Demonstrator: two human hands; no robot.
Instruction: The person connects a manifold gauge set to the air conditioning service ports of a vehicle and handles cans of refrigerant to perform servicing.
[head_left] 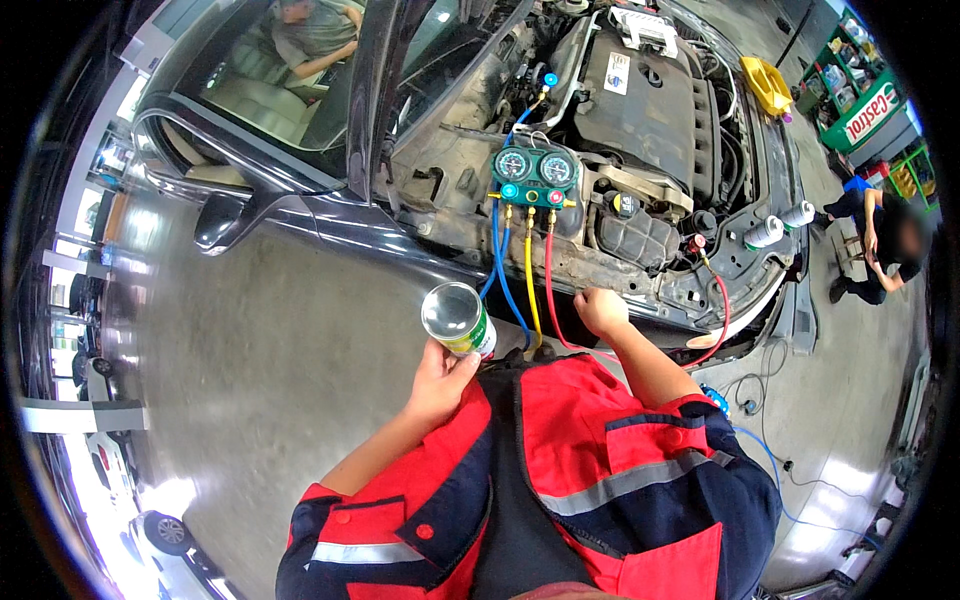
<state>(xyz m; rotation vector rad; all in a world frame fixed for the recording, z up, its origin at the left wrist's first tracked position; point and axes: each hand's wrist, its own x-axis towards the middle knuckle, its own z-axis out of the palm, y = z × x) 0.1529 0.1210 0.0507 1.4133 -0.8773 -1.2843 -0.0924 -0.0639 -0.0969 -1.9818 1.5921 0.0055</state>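
Observation:
My left hand [440, 377] is wrapped round a small metal can [457, 318] with a green and white label. The can's shiny round end faces up. Curled closed, my right hand [603, 312] is at the edge of the car's fender; whatever its fingers hold, if anything, is hidden. Ahead of both hands, a manifold gauge set [535, 175] with two dials rests at the engine bay's side. From it hang blue hoses [497, 250], a yellow hose [529, 265] and a red hose [549, 265], passing between my hands.
The dark car's engine cover [645, 110] lies beyond the gauges. Two similar cans [764, 233] stand on the front of the bay. A yellow container [766, 87] sits at its far edge. At the right, a person [880, 235] is seated; another person [318, 40] shows through the windshield.

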